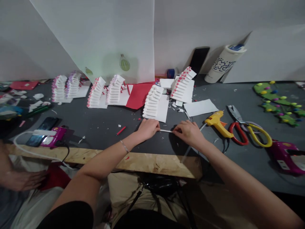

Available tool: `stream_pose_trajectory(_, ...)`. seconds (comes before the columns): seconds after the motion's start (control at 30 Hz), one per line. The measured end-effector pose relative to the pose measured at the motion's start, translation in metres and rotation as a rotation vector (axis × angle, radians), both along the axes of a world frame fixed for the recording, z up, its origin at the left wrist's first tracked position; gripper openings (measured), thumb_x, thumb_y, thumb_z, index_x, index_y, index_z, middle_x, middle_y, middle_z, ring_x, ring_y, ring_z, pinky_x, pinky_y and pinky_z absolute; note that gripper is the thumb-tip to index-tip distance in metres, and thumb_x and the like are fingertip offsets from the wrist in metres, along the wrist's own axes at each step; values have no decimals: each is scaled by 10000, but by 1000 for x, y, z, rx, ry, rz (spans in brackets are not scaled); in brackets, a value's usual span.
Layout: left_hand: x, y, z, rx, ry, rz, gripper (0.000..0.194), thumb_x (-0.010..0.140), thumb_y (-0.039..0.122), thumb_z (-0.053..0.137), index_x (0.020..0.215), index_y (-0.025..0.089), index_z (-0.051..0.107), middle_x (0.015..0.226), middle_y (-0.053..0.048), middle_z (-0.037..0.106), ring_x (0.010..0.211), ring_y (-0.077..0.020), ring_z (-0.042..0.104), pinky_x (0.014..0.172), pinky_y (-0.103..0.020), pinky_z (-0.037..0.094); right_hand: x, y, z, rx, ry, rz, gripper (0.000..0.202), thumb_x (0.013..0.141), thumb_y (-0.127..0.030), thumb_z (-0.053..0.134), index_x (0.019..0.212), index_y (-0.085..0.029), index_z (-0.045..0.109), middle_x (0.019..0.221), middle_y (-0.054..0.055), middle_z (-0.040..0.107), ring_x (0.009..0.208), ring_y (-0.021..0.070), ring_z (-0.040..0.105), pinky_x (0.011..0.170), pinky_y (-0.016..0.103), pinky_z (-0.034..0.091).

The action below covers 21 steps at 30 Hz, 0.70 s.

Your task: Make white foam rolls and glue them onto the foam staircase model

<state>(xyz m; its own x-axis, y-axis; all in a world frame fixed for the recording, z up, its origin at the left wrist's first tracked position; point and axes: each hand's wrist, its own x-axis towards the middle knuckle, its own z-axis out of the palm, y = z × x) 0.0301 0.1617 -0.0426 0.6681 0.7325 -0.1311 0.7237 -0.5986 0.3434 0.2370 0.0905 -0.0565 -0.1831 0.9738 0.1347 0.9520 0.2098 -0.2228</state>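
Red sheet material point(25, 85) lies at the upper left of the frame on a dark grey surface point(95, 122); at the lower left, a co-worker's hand point(25, 180) rests against a dark red piece point(56, 175). To the right of that hand, a phone point(49, 122) lies partly beneath a magenta power strip point(58, 136). Above these stand four curved rows of slender white sticks with pink or lilac tips point(96, 92), and beyond them extends a red sheet point(138, 95). A red stick point(120, 130) lies left of centre. At centre, the left hand point(149, 128) pinches one end of a thin white stick point(166, 130), its fingers drawn narrow; the right hand point(188, 132) grips the other end likewise. The stick spans the gap between the hands, roughly level, just below a white-tipped row point(152, 101). Farther right are a pink-tipped row point(182, 84), a leaning black phone point(199, 58), a white strip point(201, 107), a yellow glue gun point(216, 123), a tilted white tumbler point(224, 65), scissors with red and yellow handles point(258, 135), and, at the right edge, green pieces dotted with coloured balls point(274, 95).
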Motion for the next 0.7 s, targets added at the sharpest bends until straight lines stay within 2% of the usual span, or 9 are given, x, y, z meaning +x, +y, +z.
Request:
stream_pose_trajectory(0.1, 2, 0, 5, 8, 28, -2, 95, 863, 268, 616, 832, 183, 645, 844, -27, 667, 871, -210, 603, 723, -319, 385, 2, 3, 1, -27, -4, -20, 147, 821, -313, 653, 701, -235, 684, 733, 12, 654, 771, 205, 560, 640, 302, 262)
stream_pose_trajectory(0.17, 2, -4, 6, 56, 44, -24, 88, 868, 247, 603, 840, 173, 643, 876, -52, 658, 902, -227, 597, 726, -326, 399, 1, 1, 3, 14, -44, -25, 149, 827, -323, 650, 714, -229, 679, 757, 23, 655, 779, 213, 564, 642, 306, 270)
stream_pose_trajectory(0.37, 6, -15, 0, 190, 96, -143, 134, 895, 126, 468, 865, 108, 597, 928, -132, 619, 902, -248, 568, 774, -364, 448, -12, -9, 2, 177, -215, 77, 177, 891, -196, 537, 759, -178, 653, 772, 74, 628, 797, 223, 527, 678, 329, 300)
stream_pose_trajectory(0.47, 4, -19, -3, 212, 20, -169, 86, 858, 96, 483, 855, 112, 567, 960, -142, 606, 920, -242, 551, 819, -366, 451, -14, -10, 0, 226, -229, 106, 193, 896, -160, 502, 752, -166, 629, 751, 73, 623, 767, 217, 518, 683, 327, 301)
stream_pose_trajectory(0.57, 1, -23, -1, 66, -161, -110, 82, 817, 78, 498, 831, 152, 531, 856, -73, 604, 815, -195, 555, 745, -315, 458, -10, -8, 4, 237, -175, 160, 174, 895, -140, 487, 769, -165, 603, 732, 61, 626, 737, 204, 530, 689, 317, 313)
stream_pose_trajectory(0.7, 0, -27, 2, -158, -396, 96, 52, 800, 137, 503, 811, 187, 513, 708, 18, 563, 642, -140, 531, 610, -257, 421, 1, -7, 18, 216, -46, 261, 151, 897, -129, 467, 787, -180, 556, 708, 37, 606, 697, 183, 531, 682, 286, 343)
